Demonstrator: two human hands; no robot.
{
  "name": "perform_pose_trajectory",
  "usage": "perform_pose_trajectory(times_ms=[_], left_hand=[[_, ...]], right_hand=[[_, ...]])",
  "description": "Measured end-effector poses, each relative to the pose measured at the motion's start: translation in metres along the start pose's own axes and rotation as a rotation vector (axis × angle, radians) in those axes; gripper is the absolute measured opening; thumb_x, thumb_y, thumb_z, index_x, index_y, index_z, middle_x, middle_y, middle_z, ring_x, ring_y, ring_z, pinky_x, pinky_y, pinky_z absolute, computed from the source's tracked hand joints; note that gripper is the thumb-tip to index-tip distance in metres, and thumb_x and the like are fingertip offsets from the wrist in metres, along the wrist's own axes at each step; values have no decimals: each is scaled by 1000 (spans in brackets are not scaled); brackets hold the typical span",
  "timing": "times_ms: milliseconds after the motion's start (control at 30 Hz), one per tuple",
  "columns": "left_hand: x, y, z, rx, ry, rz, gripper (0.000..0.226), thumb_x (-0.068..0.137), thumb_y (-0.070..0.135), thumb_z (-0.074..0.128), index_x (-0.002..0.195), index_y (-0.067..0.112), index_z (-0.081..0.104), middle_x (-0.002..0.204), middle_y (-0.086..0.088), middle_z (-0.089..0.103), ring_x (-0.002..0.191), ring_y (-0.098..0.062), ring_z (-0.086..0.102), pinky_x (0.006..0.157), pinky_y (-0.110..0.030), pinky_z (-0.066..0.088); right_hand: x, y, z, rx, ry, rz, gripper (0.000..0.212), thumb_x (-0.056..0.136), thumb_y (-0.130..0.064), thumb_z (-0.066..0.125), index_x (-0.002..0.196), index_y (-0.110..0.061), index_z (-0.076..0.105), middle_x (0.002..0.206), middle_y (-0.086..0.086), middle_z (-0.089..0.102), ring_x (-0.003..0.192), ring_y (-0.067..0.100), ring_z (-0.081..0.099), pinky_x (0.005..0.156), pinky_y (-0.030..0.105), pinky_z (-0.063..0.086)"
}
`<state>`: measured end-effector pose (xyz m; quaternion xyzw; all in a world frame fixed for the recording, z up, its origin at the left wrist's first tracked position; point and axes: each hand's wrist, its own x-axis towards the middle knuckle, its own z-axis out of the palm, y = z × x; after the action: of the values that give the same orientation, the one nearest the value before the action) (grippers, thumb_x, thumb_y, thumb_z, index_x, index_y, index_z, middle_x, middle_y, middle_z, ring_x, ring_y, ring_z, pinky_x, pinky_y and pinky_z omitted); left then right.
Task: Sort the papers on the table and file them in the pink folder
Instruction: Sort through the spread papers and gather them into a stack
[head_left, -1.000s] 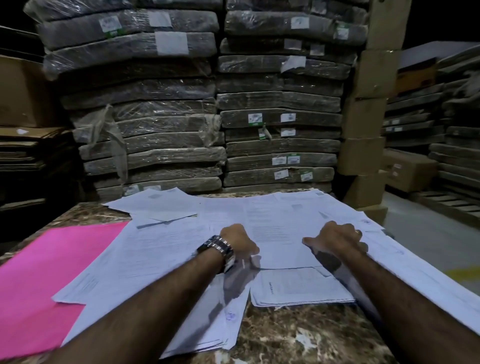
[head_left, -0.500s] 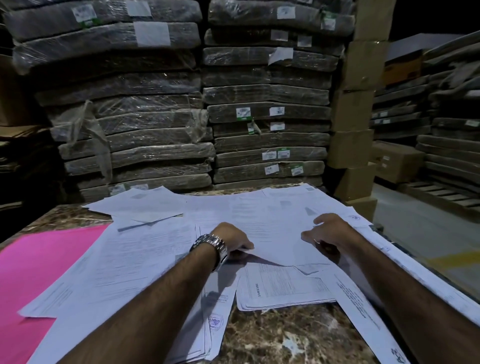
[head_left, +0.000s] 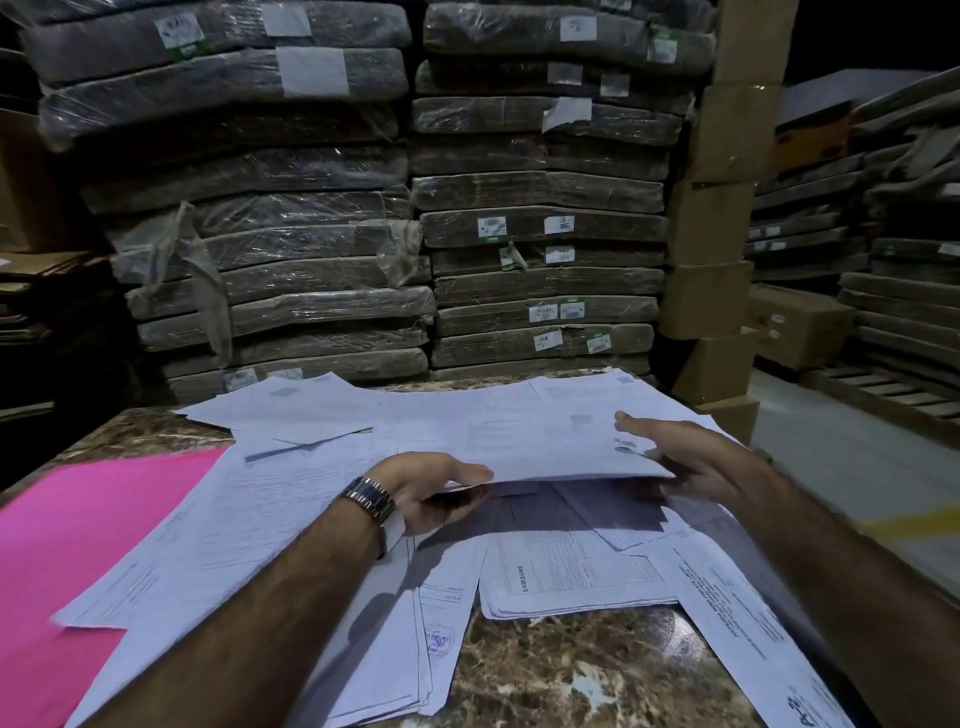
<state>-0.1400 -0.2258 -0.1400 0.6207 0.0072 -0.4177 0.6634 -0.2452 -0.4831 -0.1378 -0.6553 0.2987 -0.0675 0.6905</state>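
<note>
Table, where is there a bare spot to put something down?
One bare patch of table lies at the near edge, bordered by the stamped sheets, the Samsung stack and the long right-hand sheet. A smaller bare corner sits far left, behind the pink folder. The middle is crowded: overlapping papers, and the left hand and right hand gripping a lifted sheet.

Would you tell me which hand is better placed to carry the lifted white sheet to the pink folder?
Probably the left hand: it pinches the lifted white sheet at its near corner, and the flat pink folder lies on that side, farther from the right hand.
</note>
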Motion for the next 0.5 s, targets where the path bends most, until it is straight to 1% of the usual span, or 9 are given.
perform_pose_trajectory(times_ms=[33,67,100,167,233,333,400,467,500], left_hand=[[-5,-1,-1,32,-11,-7,11,88,-3,62,77,0,64,77,-11,61,56,-14,63,43,-18,53],[-9,-3,-2,67,-25,-12,7,87,-2,62,82,1,65,78,-10,61,52,-13,63,43,-18,53],[-12,-4,-3,99,-36,-16,5,86,-2,63,88,2,67,80,-9,61,54,-14,62,43,-18,53],[-16,-7,-9,165,-46,-36,20,84,3,67,104,6,66,89,-10,59,65,-17,58,46,-21,54],[-16,-8,-14,230,-45,-50,35,83,9,69,118,7,63,98,-10,59,70,-19,58,49,-24,55],[-17,-8,-16,200,-19,3,32,85,9,68,117,5,65,102,-12,69,70,-24,67,53,-28,56],[-17,-9,-14,138,-20,47,30,86,7,66,115,3,64,111,-15,68,73,-25,68,50,-28,56],[-17,-11,-13,129,-14,103,29,86,6,66,115,4,63,105,-14,68,63,-22,68,44,-26,54],[-15,-11,-13,148,4,146,32,85,6,67,117,3,63,102,-13,68,62,-21,69,47,-25,54]], right_hand=[[0,1,2,15,-38,3,43,84,-31,72,122,-12,64,105,7,72,93,24,69,76,32,58],[-3,1,5,-2,-57,-9,39,85,-25,72,121,-13,63,103,4,73,92,19,69,73,26,58],[-5,0,9,-39,-81,-23,36,88,-17,69,122,-12,62,99,3,71,87,15,68,63,20,58],[-6,2,12,-102,-97,-44,36,91,-4,62,126,-8,59,95,5,67,74,16,70,50,18,56],[-11,2,14,-122,-120,-26,34,91,-1,60,124,-7,61,99,13,69,63,19,73,46,21,55],[-17,4,14,-193,-154,-22,34,91,-4,61,125,-12,62,114,16,69,74,24,74,57,26,60],[-22,5,16,-177,-177,-26,33,91,-4,61,122,-13,64,113,16,70,83,29,73,64,30,60],[-24,7,17,-154,-184,-39,31,90,-2,62,119,-14,66,112,15,71,89,33,73,72,36,60],[-26,7,18,-147,-182,-50,31,89,-2,63,117,-15,67,113,15,71,89,33,73,74,37,60]])
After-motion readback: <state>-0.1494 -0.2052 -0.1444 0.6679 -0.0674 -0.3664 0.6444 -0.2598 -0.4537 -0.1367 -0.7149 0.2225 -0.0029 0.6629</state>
